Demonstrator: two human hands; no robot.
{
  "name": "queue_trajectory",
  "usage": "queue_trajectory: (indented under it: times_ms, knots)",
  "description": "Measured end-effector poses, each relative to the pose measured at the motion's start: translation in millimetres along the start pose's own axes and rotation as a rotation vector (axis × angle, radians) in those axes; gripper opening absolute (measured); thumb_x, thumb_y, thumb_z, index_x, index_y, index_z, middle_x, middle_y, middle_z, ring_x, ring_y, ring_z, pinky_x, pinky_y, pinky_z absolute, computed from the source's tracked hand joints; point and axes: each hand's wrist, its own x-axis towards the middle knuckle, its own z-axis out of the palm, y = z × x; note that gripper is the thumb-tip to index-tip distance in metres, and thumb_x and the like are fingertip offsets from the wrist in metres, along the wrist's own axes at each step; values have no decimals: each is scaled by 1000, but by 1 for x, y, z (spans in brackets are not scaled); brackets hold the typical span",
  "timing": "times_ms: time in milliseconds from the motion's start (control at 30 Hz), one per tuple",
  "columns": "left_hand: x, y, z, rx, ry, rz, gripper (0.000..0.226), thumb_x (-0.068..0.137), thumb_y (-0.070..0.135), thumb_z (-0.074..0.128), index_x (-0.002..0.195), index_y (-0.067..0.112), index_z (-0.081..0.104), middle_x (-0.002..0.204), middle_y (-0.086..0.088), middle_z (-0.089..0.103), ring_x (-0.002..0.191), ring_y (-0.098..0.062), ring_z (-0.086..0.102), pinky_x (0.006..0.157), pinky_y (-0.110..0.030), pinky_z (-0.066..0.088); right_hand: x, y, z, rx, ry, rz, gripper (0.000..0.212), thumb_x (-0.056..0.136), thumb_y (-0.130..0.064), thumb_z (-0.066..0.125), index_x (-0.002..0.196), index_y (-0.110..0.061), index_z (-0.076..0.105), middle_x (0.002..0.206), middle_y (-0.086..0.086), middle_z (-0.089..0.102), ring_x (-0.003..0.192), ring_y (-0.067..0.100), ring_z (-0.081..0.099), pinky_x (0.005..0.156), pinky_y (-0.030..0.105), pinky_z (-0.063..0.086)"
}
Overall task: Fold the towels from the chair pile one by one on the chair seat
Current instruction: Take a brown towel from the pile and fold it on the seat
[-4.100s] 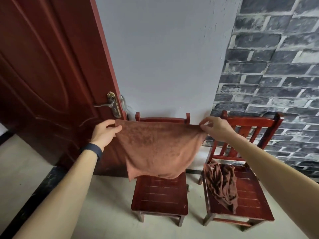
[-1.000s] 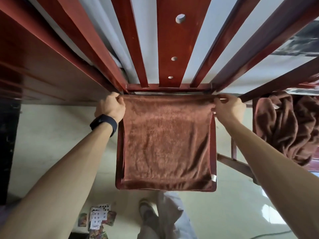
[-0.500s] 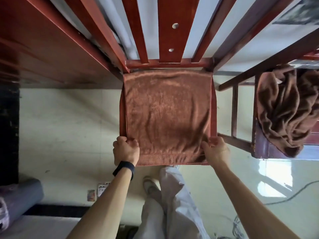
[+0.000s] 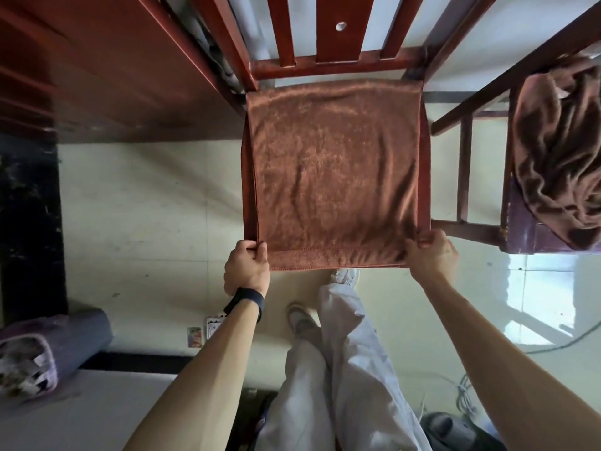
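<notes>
A brown towel [image 4: 335, 170] lies flat over a chair seat [image 4: 424, 177]. The left hand [image 4: 246, 271] and right hand [image 4: 432, 255] each hold a near corner in a pinching grip.

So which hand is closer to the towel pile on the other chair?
Right. The right hand pinches the spread towel's near right corner, just left of the pile; the left hand holds the opposite near corner, farther away.

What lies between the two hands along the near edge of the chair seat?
In the head view, only the stitched near hem of the flat rust-brown terry towel spans between the left hand and right hand, each pinching a corner.
</notes>
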Motion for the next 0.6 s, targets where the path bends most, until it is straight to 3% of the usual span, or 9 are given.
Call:
queue_trajectory:
  times_ms: [133, 333, 467, 600]
  knots:
    - [3, -1, -10, 83, -27, 40, 27, 93, 50, 56, 104, 31, 71, 98, -4, 73, 93, -34, 65, 68, -30, 46, -4, 5, -4, 28, -6, 45, 21, 88, -33, 65, 102, -17, 64, 108, 12, 70, 104, 34, 62, 89, 37, 46]
    - [12, 11, -34, 548, -60, 319, 26, 97, 42, 50, 105, 26, 70, 102, -11, 71, 95, -36, 66, 71, -33, 40, -12, -6, -21, 51, -19, 61, 28, 93, -35, 59, 109, -12, 57, 109, 16, 66, 108, 38, 59, 89, 39, 44]
    - [15, 22, -45, 720, -91, 437, 26, 100, 35, 42, 107, 21, 62, 105, -11, 69, 97, -34, 65, 73, -34, 37, -14, -5, -25, 101, -90, 48, 30, 85, -43, 64, 104, -20, 60, 96, 9, 73, 94, 36, 69, 91, 43, 53]
    - [12, 35, -53, 814, -123, 488, 22, 98, 26, 42, 110, 21, 60, 105, -8, 68, 98, -32, 65, 73, -32, 34, -11, -1, -28, 156, -115, 64, 24, 78, -46, 64, 97, -30, 65, 77, 1, 72, 76, 33, 72, 81, 48, 59]
